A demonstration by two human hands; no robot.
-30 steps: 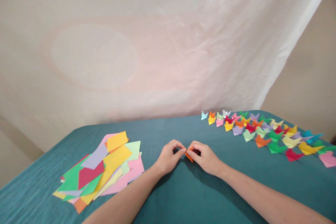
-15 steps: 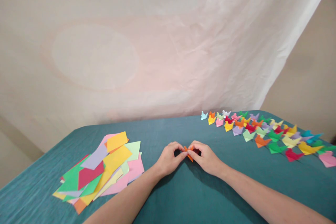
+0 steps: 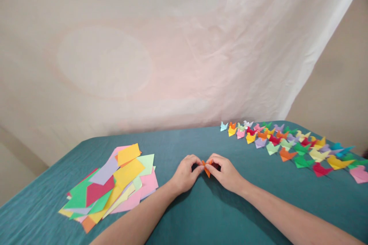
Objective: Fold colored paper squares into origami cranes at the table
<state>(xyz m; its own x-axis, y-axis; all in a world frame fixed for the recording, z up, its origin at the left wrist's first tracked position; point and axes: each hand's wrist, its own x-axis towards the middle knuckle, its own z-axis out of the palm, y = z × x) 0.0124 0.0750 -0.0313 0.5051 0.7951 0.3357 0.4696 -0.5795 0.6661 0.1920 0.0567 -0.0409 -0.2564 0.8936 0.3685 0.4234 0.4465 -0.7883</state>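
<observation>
Between my two hands, near the middle of the table, is a small folded piece of orange paper (image 3: 207, 172). My left hand (image 3: 186, 172) pinches its left side between thumb and fingers. From the other side my right hand (image 3: 224, 170) grips it the same way, thumb in front. Fingertips cover much of the paper, so its full shape is hidden; a pointed end shows below them. Both wrists hover just over the cloth.
A loose pile of coloured paper sheets (image 3: 129, 174) lies on the left. Rows of folded paper birds (image 3: 287, 155) in many colours stand along the right side. A dark green cloth (image 3: 184, 218) covers the table, and a pale sheet (image 3: 172, 53) hangs behind.
The orange paper has tilted slightly between my fingertips, its lower point shifting a little to the left. Both hands stay almost where they were.
</observation>
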